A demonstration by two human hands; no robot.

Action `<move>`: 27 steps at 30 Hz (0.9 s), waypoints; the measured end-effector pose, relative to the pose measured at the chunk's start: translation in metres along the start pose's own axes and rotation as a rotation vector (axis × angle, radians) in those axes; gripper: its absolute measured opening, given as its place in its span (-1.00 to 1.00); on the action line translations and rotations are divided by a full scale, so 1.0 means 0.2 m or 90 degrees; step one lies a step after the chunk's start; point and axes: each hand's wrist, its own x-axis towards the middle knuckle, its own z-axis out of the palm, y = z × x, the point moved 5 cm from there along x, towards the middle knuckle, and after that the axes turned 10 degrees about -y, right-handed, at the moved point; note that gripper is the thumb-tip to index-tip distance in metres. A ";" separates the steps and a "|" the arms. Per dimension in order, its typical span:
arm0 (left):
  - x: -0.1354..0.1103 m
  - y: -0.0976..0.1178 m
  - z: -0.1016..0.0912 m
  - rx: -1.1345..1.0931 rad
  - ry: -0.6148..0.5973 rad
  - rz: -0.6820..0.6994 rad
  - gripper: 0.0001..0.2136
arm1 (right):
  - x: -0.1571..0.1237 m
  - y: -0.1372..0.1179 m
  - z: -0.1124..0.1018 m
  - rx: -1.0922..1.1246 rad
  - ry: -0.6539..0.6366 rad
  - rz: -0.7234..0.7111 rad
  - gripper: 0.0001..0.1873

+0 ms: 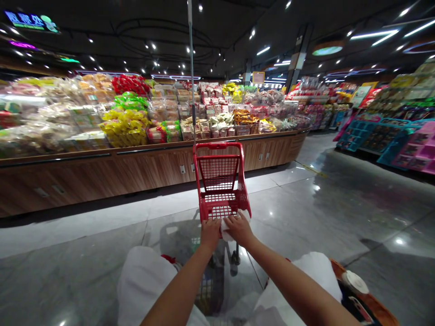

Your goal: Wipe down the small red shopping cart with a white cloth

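Observation:
In front of me stands a small red plastic shopping cart (220, 174) with a grid basket and a tall thin pole (192, 68) at its left side. My left hand (210, 233) is curled over the cart's near edge, left of centre. My right hand (239, 227) is beside it on the same edge, closed over a crumpled white wipe or tissue (225, 232). Part of the white material also shows past its fingers on the right. The undersides of both hands are hidden. The visible grid floor of the basket holds nothing.
A long wooden display counter (152, 167) piled with packaged snacks runs behind the cart. Blue and pink racks (377, 140) stand at right on the shiny grey floor (306, 213). White-clad knees flank my arms; an orange-brown bag (377, 303) is at lower right.

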 end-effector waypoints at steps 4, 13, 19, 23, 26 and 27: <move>-0.01 -0.02 -0.01 0.022 -0.019 0.012 -0.83 | -0.06 0.16 -0.04 -0.023 -0.030 -0.058 -0.74; 0.02 0.03 0.00 0.011 -0.010 -0.008 -0.84 | -0.04 0.05 -0.02 0.015 -0.012 0.034 -0.68; 0.00 -0.01 0.00 0.023 -0.008 0.017 -0.84 | -0.08 0.15 -0.03 0.006 -0.031 -0.060 -0.73; 0.01 0.01 0.00 0.018 -0.014 0.016 -0.84 | -0.17 0.28 -0.06 0.019 -0.007 -0.100 -0.65; 0.02 0.05 0.01 -0.003 -0.007 -0.006 -0.88 | -0.15 0.18 -0.04 0.038 0.010 -0.052 -0.57; 0.03 0.05 0.01 -0.008 -0.005 -0.014 -0.88 | -0.13 0.13 -0.03 0.042 0.020 -0.026 -0.53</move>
